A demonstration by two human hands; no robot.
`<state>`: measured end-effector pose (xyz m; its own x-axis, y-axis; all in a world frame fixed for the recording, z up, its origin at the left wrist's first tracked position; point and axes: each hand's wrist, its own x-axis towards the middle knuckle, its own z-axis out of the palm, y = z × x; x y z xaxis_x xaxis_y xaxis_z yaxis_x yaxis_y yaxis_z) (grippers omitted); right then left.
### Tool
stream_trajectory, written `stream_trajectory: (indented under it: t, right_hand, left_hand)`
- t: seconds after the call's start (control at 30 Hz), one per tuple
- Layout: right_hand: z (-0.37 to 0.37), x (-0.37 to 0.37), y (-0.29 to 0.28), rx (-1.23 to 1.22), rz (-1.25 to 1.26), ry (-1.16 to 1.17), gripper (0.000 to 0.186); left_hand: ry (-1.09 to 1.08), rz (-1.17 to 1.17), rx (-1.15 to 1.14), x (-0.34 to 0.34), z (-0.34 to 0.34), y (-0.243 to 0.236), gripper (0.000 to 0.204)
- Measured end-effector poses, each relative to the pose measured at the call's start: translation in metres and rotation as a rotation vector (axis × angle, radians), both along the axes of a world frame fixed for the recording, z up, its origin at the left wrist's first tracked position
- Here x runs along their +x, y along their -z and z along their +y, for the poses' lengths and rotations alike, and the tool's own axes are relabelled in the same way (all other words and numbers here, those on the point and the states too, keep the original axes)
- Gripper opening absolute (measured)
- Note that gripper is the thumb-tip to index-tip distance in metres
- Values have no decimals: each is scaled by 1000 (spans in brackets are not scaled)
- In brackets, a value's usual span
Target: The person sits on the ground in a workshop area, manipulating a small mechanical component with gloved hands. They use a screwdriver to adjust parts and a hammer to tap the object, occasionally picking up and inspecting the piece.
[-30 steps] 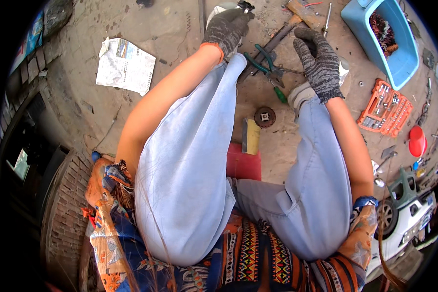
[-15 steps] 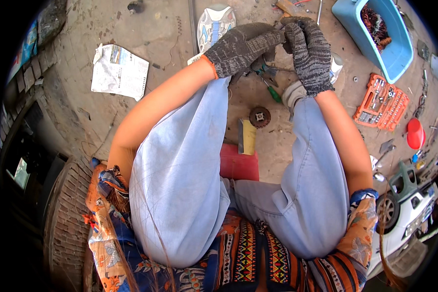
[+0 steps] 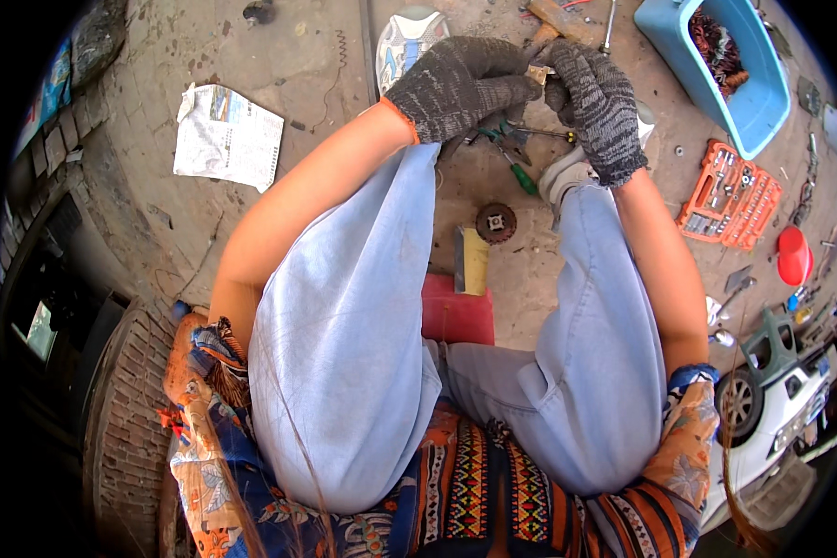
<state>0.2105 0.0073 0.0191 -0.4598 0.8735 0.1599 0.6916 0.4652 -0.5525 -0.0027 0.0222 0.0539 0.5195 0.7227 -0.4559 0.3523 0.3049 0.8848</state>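
Small brassy piece, held up beyond the round toothed part and slightly right of it.
Well left of the round toothed part lies a creased paper sheet. Beyond that part to the left, the gloved left hand seems to pinch the piece between thumb and fingertips. Beyond it to the right, the gloved right hand curls close by; whether its fingers grip the piece too, I cannot tell. A second ago the hands were well apart; now they close in around the piece, suggesting two-handed handling. Farther right lies an open orange socket set.
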Motion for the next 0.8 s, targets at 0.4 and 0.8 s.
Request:
stream_trajectory:
  t: [0.4,0.8]
  right_hand:
    - [7,-21,-32,-1493,1011,773,28]
    - [14,-14,-38,-1358,949,490,36]
  left_hand:
    - [394,506,1113,-5,-5,3,41]
    - [-11,77,594,-17,-14,2,26]
